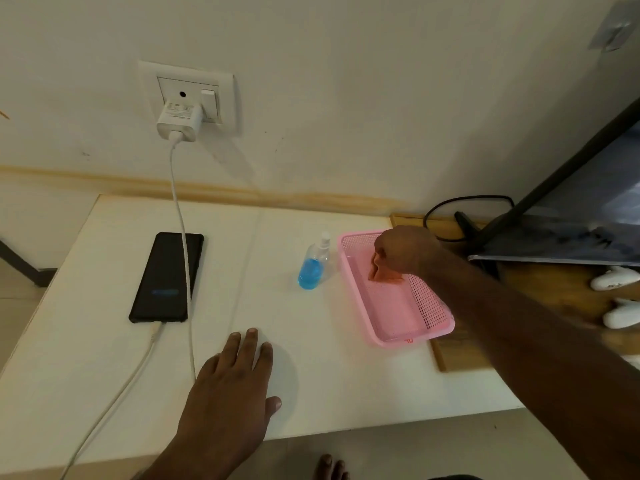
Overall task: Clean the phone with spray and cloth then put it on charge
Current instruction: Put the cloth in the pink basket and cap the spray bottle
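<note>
- White tabletop (311, 358) carries everything; it butts against a cream wall.
- Phone (166, 277): black, lying flat face up at left of the tabletop, dim blue mark on the screen. White charging cable (181, 216) is plugged into its near end.
- Cable loops off the near edge, comes back across the tabletop past the phone's right edge, and rises to a white charger (179, 121) seated in the wall socket (188, 95).
- Spray bottle (313, 263): clear, blue liquid about half full, white nozzle, standing upright mid-tabletop, just left of the basket and not touching the hands.
- Pink mesh basket (429, 306): rectangular, at the right edge of the tabletop, partly overhanging onto a wooden board (457, 355).
- Right hand (403, 251): reaching into the far end of the basket, fingers curled around an orange cloth (382, 271). Cloth is bunched, lower part touching the basket floor.
- Left hand (235, 382): flat on the tabletop, palm down, fingers straight and spread, holding nothing. Sits near the front edge, between phone and basket, apart from both.
- Right side: dark slanted panel (571, 202), black cord (450, 216) looped behind the basket, two white objects (614, 277) past the wooden board; cannot tell what they are.
</note>
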